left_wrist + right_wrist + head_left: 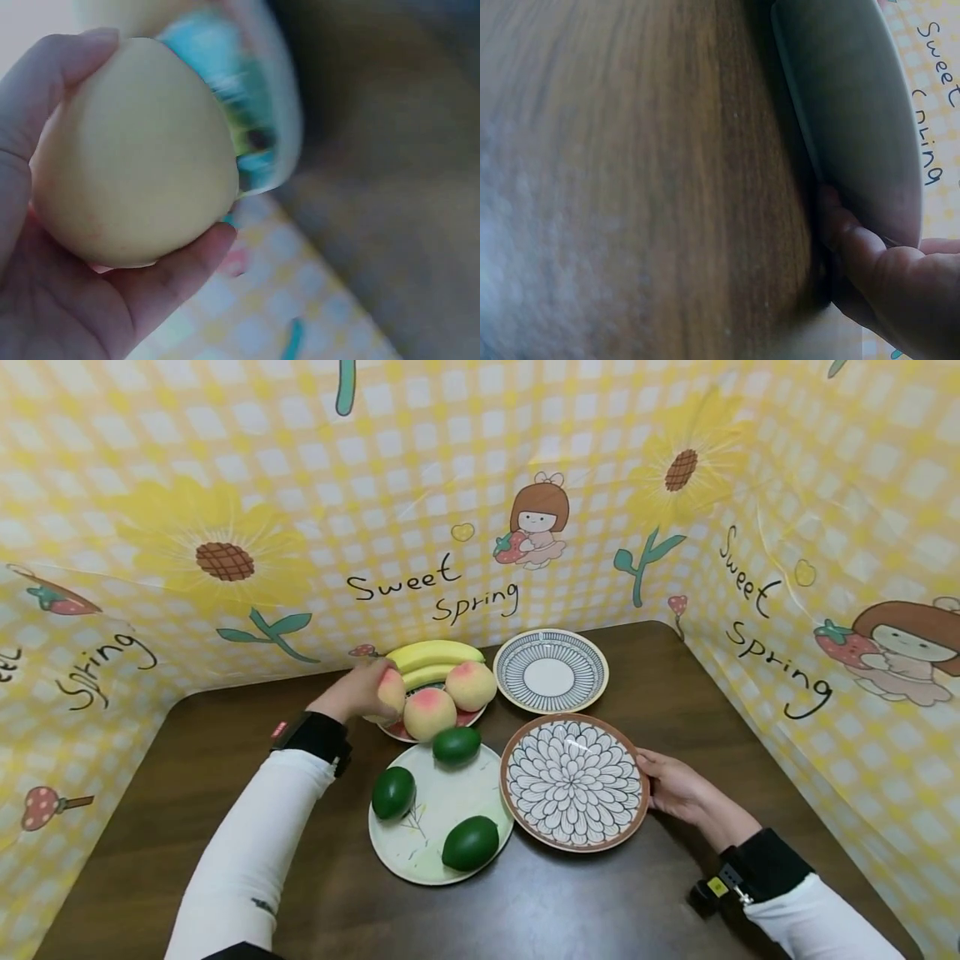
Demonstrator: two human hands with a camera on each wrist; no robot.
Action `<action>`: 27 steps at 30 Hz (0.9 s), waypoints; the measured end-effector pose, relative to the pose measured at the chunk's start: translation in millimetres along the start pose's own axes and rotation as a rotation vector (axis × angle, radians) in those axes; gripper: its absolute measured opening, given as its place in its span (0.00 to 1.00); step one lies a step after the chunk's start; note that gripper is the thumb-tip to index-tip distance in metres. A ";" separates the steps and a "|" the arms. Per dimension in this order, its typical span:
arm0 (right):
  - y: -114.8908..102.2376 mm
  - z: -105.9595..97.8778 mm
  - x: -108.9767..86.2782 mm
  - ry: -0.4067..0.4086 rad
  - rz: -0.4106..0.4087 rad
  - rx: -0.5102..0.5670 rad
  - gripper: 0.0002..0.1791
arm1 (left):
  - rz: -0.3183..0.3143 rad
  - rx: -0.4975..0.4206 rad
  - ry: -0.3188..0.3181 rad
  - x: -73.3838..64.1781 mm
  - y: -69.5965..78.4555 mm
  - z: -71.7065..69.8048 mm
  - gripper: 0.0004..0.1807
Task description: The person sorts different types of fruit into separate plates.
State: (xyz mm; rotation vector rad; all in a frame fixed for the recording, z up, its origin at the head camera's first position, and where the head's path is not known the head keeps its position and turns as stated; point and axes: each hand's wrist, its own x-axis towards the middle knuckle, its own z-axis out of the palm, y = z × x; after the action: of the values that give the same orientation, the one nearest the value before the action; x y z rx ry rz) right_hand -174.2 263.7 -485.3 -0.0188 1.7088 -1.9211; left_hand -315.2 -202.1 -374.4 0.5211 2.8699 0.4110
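My left hand (366, 692) grips a peach (139, 161) between thumb and fingers, at the left side of the fruit plate at the back. On that plate (472, 717) lie two more peaches (431, 714) and yellow bananas (435, 653). At the right, my right hand (678, 787) pinches the brown rim of a plate with a black-and-white petal pattern (574, 782). The right wrist view shows thumb above and fingers under the plate's pale underside (855, 112). The petal plate's left edge overlaps a pale green plate (442, 868) in the head view.
Three dark green fruits, possibly avocados (470, 843), lie on the pale green plate. A plate with a striped blue-grey rim (551, 672) stands at the back of the brown wooden table (330, 877). A yellow checked cloth (420, 468) rises behind and beside the table.
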 end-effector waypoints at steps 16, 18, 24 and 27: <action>-0.2 -0.3 3.1 0.016 0.020 0.004 0.33 | 0.330 -0.084 0.003 22.7 164.0 11.5 0.47; -1.3 -0.7 2.3 0.024 0.028 0.000 0.33 | 0.349 -0.090 -0.023 24.9 178.7 23.1 0.47; -2.5 -2.3 0.1 0.030 0.026 0.000 0.33 | 0.399 -0.085 -0.122 31.3 208.3 64.2 0.47; -1.4 -2.1 0.8 0.025 0.018 0.011 0.33 | 0.418 -0.016 -0.143 35.1 216.2 83.9 0.47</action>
State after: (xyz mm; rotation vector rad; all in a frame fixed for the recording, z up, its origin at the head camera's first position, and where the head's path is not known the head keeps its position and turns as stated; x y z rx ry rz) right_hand -176.2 265.3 -484.7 0.0248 1.7091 -1.9244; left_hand -259.5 25.0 -392.8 1.1054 2.6087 0.4366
